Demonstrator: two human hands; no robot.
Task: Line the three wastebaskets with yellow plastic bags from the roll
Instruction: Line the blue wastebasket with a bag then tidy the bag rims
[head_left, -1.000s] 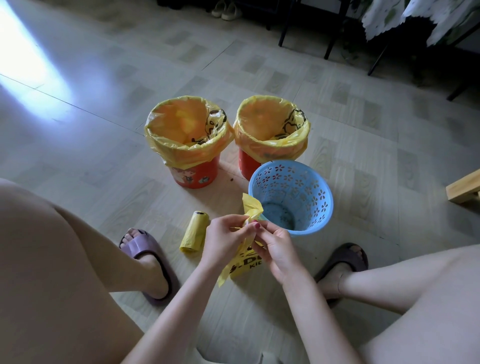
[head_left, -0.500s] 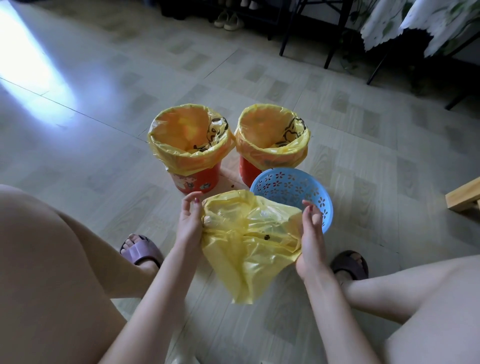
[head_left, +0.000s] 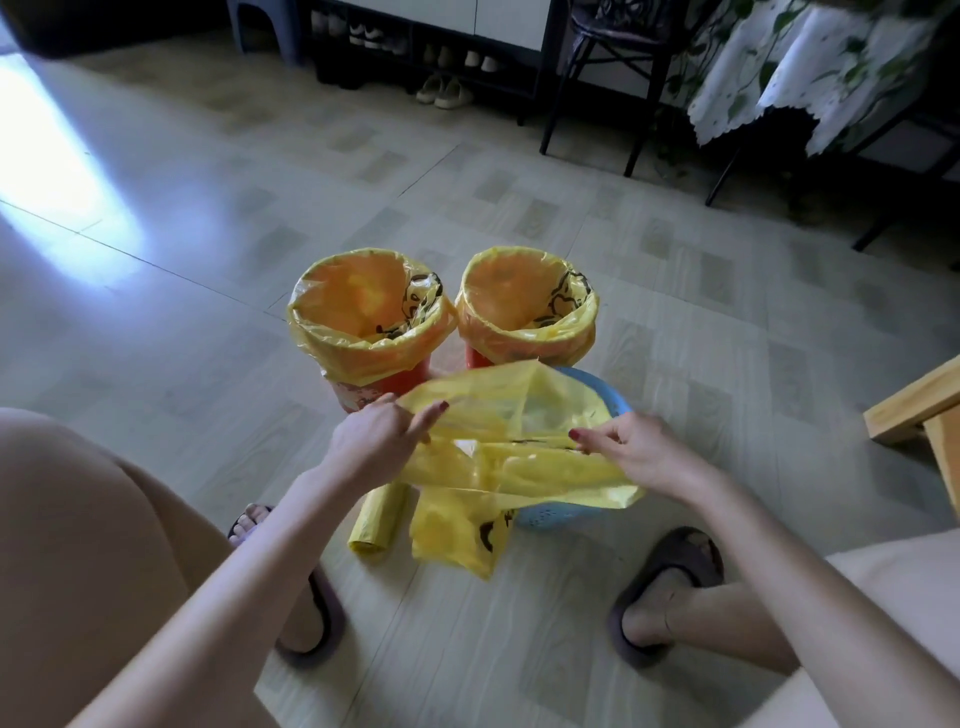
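Two red wastebaskets stand side by side on the floor, the left one (head_left: 384, 382) and the right one (head_left: 480, 358), each lined with a yellow bag folded over its rim. In front of them sits a blue perforated wastebasket (head_left: 561, 514), mostly covered by a loose yellow bag (head_left: 519, 457) spread open over it. My left hand (head_left: 376, 439) pinches the bag's left edge. My right hand (head_left: 634, 449) pinches its right edge. The bag's bottom hangs down in front of the basket. The yellow bag roll (head_left: 379, 519) lies on the floor below my left hand.
My feet in dark slippers rest on the floor at left (head_left: 306, 623) and right (head_left: 670, 582). A wooden stool corner (head_left: 914, 410) juts in at the right. Chair legs (head_left: 587, 93), a shoe rack with shoes (head_left: 447, 88) and a cloth-draped table (head_left: 810, 78) stand at the back.
The folded bag was opened out between my hands, then lifted forward and spread over the blue wastebasket. The camera tilted up, showing more of the room.
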